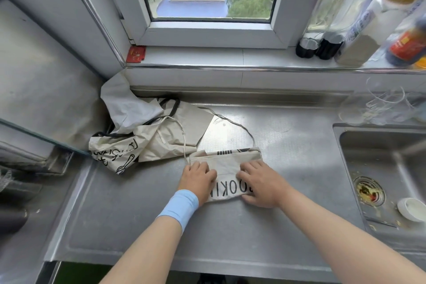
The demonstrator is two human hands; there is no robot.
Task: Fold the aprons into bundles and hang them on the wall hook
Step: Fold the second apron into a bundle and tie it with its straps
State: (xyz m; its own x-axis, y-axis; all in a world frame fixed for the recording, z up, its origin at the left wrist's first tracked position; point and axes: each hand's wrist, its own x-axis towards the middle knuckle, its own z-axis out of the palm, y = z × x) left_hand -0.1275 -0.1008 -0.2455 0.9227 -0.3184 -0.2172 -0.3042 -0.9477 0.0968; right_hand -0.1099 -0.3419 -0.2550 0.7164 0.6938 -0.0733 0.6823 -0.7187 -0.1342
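Head: folded apron beneath left grip

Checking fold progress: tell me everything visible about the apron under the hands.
The folded apron is cream cloth, seemingly canvas, with black letters partly hidden and black stripes at its far edge. It lies flat as a small rectangle on the steel counter. The left hand and right hand rest on it; its thin string loops away behind.

folded apron lettering partly covered, sill bottles blurred, sink cropped
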